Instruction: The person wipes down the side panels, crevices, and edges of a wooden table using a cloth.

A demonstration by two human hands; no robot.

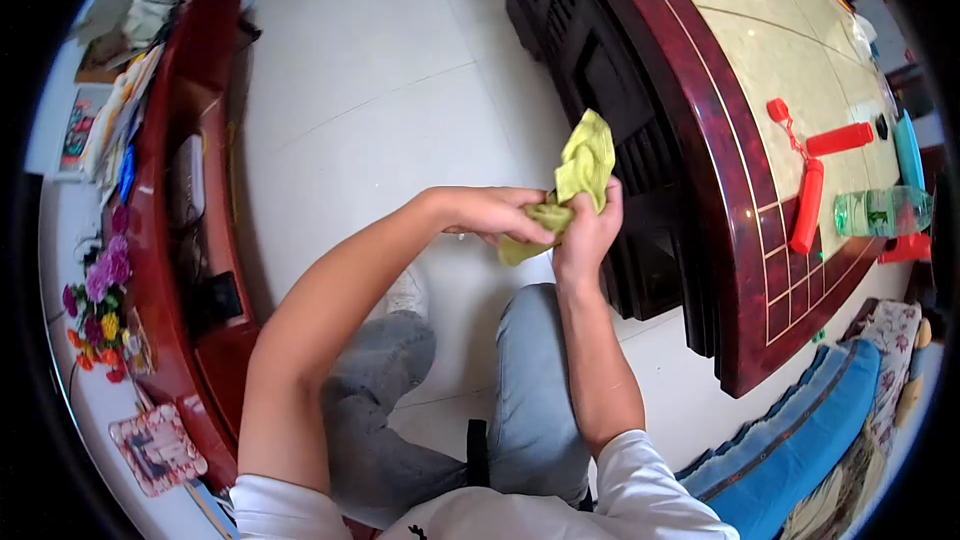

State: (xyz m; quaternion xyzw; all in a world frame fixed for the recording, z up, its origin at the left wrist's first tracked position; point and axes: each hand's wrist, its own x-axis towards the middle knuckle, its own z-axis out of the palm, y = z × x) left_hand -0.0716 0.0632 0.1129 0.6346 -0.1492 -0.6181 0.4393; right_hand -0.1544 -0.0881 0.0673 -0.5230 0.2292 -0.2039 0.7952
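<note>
A yellow-green cloth (586,162) is bunched between my two hands, above the floor beside the dark table. My left hand (497,212) comes in from the left with its fingers closed on the cloth's lower part. On the other side, my right hand (588,235) grips the middle of it, thumb pressed on top. One end of the cloth sticks up past my right fingers, and another bit hangs below my left hand. Folds hide some of the fingertips.
On the table (745,190) to the right lie red tubes (808,205) joined by a cord and a green-tinted plastic bottle (880,211). A red-brown cabinet (190,340) with flowers (105,285) runs along the left. A blue cushion (800,430) is at lower right.
</note>
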